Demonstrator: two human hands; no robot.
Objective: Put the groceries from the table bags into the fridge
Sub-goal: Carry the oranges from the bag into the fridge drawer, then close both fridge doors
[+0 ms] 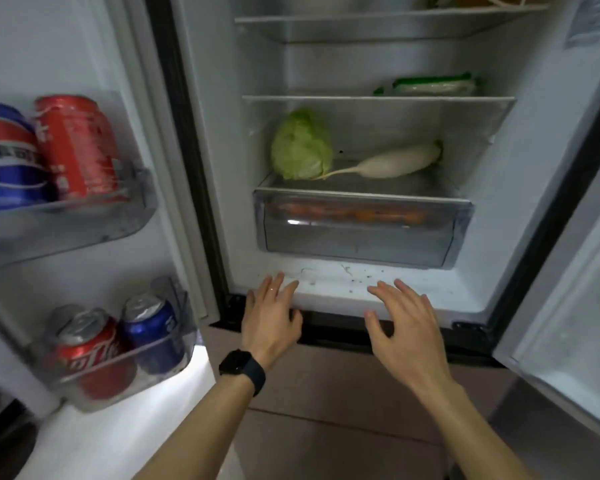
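The fridge stands open in front of me. A green cabbage (301, 147) and a white radish (388, 162) lie on the cover above the clear crisper drawer (361, 237), which is pushed in and holds orange carrots (354, 213). A green-and-white packet (430, 84) rests on the shelf above. My left hand (271, 318), with a black watch on its wrist, and my right hand (404, 323) hover with fingers spread and straight over the fridge's bottom front edge (333, 299), below the drawer. Neither hand holds anything.
The left door's bins hold a blue and a red can (73, 147) above, and a red can (87, 348) and a blue can (151, 327) below. The right door (568, 306) stands open at the right. Crumbs dot the fridge floor. Brown drawer fronts (326, 393) sit below.
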